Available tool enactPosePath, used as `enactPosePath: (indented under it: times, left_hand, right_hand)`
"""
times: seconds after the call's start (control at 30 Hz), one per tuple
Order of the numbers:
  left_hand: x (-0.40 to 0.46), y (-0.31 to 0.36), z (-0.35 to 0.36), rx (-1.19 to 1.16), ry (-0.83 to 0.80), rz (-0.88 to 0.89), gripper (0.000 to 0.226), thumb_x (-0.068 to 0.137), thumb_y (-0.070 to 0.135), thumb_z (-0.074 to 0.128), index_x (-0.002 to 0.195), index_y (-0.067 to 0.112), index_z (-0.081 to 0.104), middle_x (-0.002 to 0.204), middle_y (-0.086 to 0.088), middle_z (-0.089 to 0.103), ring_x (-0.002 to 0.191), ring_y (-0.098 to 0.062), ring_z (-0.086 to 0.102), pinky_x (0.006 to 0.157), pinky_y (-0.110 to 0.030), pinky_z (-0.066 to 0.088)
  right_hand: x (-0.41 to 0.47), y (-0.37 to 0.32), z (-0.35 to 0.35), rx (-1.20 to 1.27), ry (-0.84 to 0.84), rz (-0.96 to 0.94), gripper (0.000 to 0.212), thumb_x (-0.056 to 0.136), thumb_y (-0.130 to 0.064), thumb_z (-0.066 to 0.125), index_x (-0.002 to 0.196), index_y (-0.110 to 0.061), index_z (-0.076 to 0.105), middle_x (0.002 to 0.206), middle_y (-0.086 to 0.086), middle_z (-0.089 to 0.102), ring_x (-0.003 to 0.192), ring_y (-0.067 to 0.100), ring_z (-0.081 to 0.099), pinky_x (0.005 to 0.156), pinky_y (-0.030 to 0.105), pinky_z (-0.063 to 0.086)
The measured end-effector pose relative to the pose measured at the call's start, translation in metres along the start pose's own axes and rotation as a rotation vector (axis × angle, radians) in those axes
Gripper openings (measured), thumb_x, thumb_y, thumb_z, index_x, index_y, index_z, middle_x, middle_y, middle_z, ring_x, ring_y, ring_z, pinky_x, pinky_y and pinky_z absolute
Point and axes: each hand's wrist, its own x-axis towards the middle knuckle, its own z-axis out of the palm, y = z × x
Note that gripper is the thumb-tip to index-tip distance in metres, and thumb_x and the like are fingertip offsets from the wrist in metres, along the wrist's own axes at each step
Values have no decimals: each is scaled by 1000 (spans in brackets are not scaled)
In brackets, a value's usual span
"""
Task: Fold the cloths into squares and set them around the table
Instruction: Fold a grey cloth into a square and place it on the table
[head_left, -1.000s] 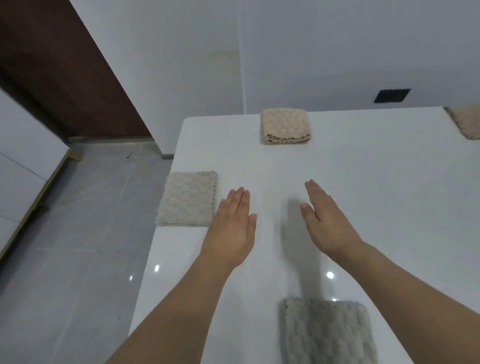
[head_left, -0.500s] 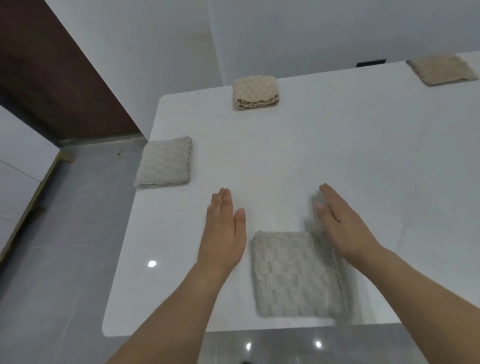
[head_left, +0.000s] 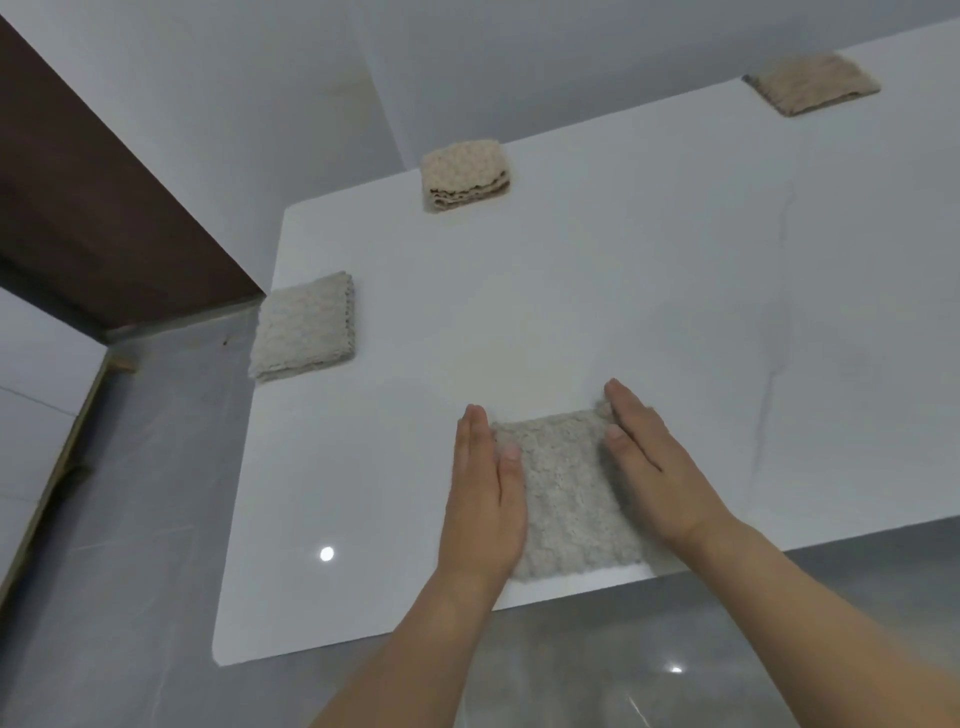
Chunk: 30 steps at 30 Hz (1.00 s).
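Head view: a folded grey cloth (head_left: 569, 493) lies at the near edge of the white bench (head_left: 597, 291); the left hand (head_left: 485, 499) and right hand (head_left: 657, 467), fingers straight and flat, press against its left and right sides; a second grey square (head_left: 304, 327) overhangs the left edge; two beige squares (head_left: 465, 174) (head_left: 813, 83) sit at the far edge; the bench middle lies bare between them.

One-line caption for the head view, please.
Both hands, left and right, flank a folded grey cloth at the white table's near edge.

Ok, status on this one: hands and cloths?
Left hand and right hand flat against near cloth, squaring its sides. Three other folded cloths set along edges. Nothing in the way.
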Motion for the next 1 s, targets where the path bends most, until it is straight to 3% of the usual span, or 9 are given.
enactPosePath:
  times: [0.17, 0.3, 1.0]
  left_hand:
    - [2, -14, 10, 111, 52, 91, 57, 105, 44, 15, 157, 22, 5, 163, 13, 3, 148, 4, -6, 120, -20, -6]
    - [3, -24, 17, 267, 113, 148, 61, 101, 39, 12, 157, 14, 12, 163, 3, 14, 151, -7, 1, 121, -26, -9]
    - [-14, -39, 7, 323, 143, 159, 61, 100, 35, 16, 155, 11, 21, 162, -2, 24, 151, -13, 8, 121, -26, -7]
  right_hand:
    - [3, 4, 11, -166, 62, -108, 50, 105, -30, 30, 153, -22, 19, 150, -21, 17, 135, -14, 11, 118, 16, 0]
    - [9, 15, 18, -384, 105, -195, 59, 98, -40, 20, 154, -18, 20, 159, -9, 19, 144, -2, 14, 116, 15, -3]
    - [-1, 14, 26, -439, 60, -262, 53, 104, -25, 29, 154, -12, 15, 161, -1, 15, 147, 3, 9, 117, 18, -3]
